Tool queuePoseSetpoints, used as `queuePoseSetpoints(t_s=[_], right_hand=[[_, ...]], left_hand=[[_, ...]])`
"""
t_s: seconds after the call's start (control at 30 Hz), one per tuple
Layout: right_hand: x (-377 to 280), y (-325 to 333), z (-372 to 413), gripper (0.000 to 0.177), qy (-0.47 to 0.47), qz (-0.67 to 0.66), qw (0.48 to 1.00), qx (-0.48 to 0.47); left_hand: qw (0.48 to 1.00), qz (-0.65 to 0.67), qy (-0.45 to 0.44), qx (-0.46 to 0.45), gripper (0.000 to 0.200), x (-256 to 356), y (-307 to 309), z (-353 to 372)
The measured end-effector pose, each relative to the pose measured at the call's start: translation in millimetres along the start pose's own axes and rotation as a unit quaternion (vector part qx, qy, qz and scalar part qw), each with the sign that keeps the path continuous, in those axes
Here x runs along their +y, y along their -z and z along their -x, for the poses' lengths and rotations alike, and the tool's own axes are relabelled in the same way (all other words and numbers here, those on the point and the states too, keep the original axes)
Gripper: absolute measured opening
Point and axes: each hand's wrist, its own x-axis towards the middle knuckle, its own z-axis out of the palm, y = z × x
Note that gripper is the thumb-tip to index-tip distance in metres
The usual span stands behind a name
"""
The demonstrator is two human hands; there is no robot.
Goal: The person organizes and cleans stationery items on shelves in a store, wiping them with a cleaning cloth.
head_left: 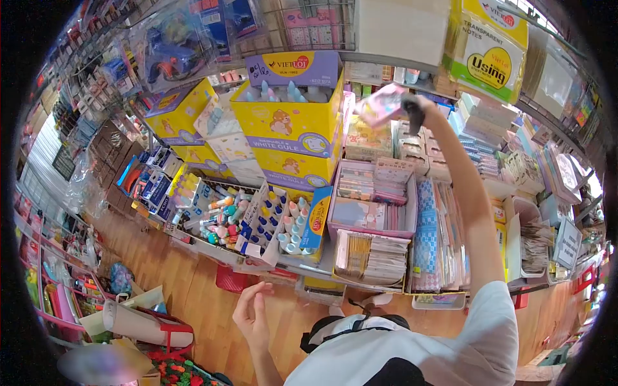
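Note:
My right hand [417,107] reaches far forward over the shelf, with a black band or covering around it. In it is a small pink-and-white pack [381,108], held up above stacked cartoon-print boxes [369,138]; its fingers are partly hidden and blurred. Down near my body, my left hand [251,313] hangs over the floor with loosely bent fingers and nothing in it. Between the two hands stand a pink bin [412,222] of packs and notebooks and a box of thin paper packets [370,258].
Yellow white-glue boxes [286,122] are stacked in the middle. Trays of glue bottles [293,235] and colourful pens [225,215] sit left of the bin. Blue checkered packs [426,225] stand under my right arm. A yellow-and-green notes pack [486,55] hangs upper right. A rolled white sheet [145,328] lies lower left.

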Motion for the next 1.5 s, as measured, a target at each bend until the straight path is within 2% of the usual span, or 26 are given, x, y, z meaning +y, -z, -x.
queuePoseSetpoints(t_s=[0.1,0.13,0.2,0.27,0.3,0.33,0.37,0.4,0.43,0.5,0.57,0.63,0.7,0.77,0.83,0.9,0.97,1.03,1.07,1.1,1.23,1.27,1.3,1.4,1.47,1.5], right_hand=[[-48.1,-21.1,91.5,0.024,-0.076,-0.095,0.991,0.064],[-42.4,2.8,96.3,0.027,-0.040,-0.108,0.991,-0.070],[-49.7,-3.4,146.5,0.029,-0.047,-0.108,0.993,0.003],[-42.7,0.4,198.4,0.036,-0.040,-0.221,0.972,-0.071],[-38.9,-5.4,227.4,0.039,0.001,-0.190,0.971,-0.147],[-36.9,-11.5,266.0,0.040,0.052,-0.121,0.982,-0.137],[-31.9,-11.5,286.4,0.039,-0.004,-0.190,0.967,-0.170],[-42.2,-38.8,324.4,0.034,-0.020,-0.172,0.980,-0.095],[-47.6,-60.6,352.7,0.029,-0.062,-0.043,0.996,0.041],[-47.3,-88.1,400.0,0.031,-0.146,-0.063,0.984,0.080],[-38.6,-111.5,439.7,0.036,-0.155,-0.124,0.974,0.108],[-17.1,-113.7,461.2,0.037,-0.170,-0.111,0.976,0.073],[-2.4,-120.9,474.3,0.038,-0.178,-0.079,0.979,0.062],[8.9,-134.6,480.0,0.033,-0.189,-0.092,0.975,0.067],[20.2,-137.1,482.4,0.030,-0.170,-0.031,0.984,-0.041],[17.5,-137.6,485.4,0.024,-0.115,0.100,0.978,-0.142],[15.7,-141.6,485.0,0.029,0.024,0.164,0.986,-0.027],[18.8,-148.2,479.4,0.032,0.177,0.162,0.967,0.081],[22.5,-156.1,468.4,0.031,0.261,0.129,0.948,0.127],[26.2,-166.0,460.3,0.031,0.342,0.095,0.919,0.173],[44.0,-221.7,446.4,0.058,0.331,0.274,0.901,-0.058],[59.9,-238.0,445.0,0.062,0.334,0.317,0.881,-0.113],[64.9,-253.1,451.8,0.056,0.329,0.352,0.871,-0.099],[73.9,-241.2,465.7,0.052,0.353,0.329,0.856,-0.186],[77.5,-229.4,480.0,0.050,0.345,0.334,0.851,-0.212],[79.0,-225.7,485.7,0.050,0.346,0.342,0.849,-0.208]], left_hand=[[0.998,0.041,0.013,-0.042,0.021,-2.4,-9.1,-8.1],[0.995,0.071,0.027,-0.069,0.025,-1.7,-15.8,-10.9],[0.982,0.133,0.057,-0.124,0.037,0.1,-36.0,-14.7],[0.951,0.239,0.046,-0.189,0.054,1.8,-62.3,-19.7],[0.930,0.291,0.041,-0.222,0.063,4.1,-76.7,-22.4],[0.922,0.302,0.039,-0.239,0.069,7.9,-90.9,-25.0],[0.914,0.312,0.038,-0.257,0.076,12.4,-105.3,-26.9],[0.905,0.321,0.037,-0.276,0.083,16.4,-119.3,-27.2],[0.897,0.342,0.031,-0.278,0.083,17.2,-136.8,-24.8],[0.880,0.384,0.025,-0.277,0.081,7.1,-165.3,-17.0],[0.893,0.201,0.152,-0.373,0.074,-20.2,-154.0,-8.5],[0.846,0.145,0.221,-0.464,0.065,-23.5,-141.9,4.8],[0.833,0.204,0.205,-0.472,0.057,-24.2,-135.3,14.1],[0.880,0.243,0.153,-0.378,0.054,-53.7,-135.1,19.2],[0.918,0.271,0.104,-0.270,0.052,-74.9,-129.2,24.1],[0.960,0.170,-0.186,-0.126,0.054,-77.3,-119.6,12.0],[0.940,0.039,-0.340,0.000,0.063,-71.5,-119.8,-7.5],[0.976,0.201,-0.084,0.015,0.073,-52.6,-117.8,-5.5],[0.930,0.359,0.075,0.003,0.078,-33.0,-119.3,-1.0],[0.836,0.501,0.226,-0.008,0.085,-15.3,-120.9,3.9],[0.868,0.459,0.117,-0.151,0.092,-4.5,-127.8,19.1],[0.722,0.652,0.199,-0.118,0.088,-3.7,-126.0,18.0],[0.532,0.802,0.269,-0.052,0.085,0.2,-124.6,15.8],[0.780,0.577,0.236,0.054,0.078,19.1,-133.6,1.5],[0.756,0.608,0.241,-0.023,0.076,14.3,-128.8,3.1],[0.642,0.712,0.250,-0.136,0.076,-1.0,-121.5,4.6]])
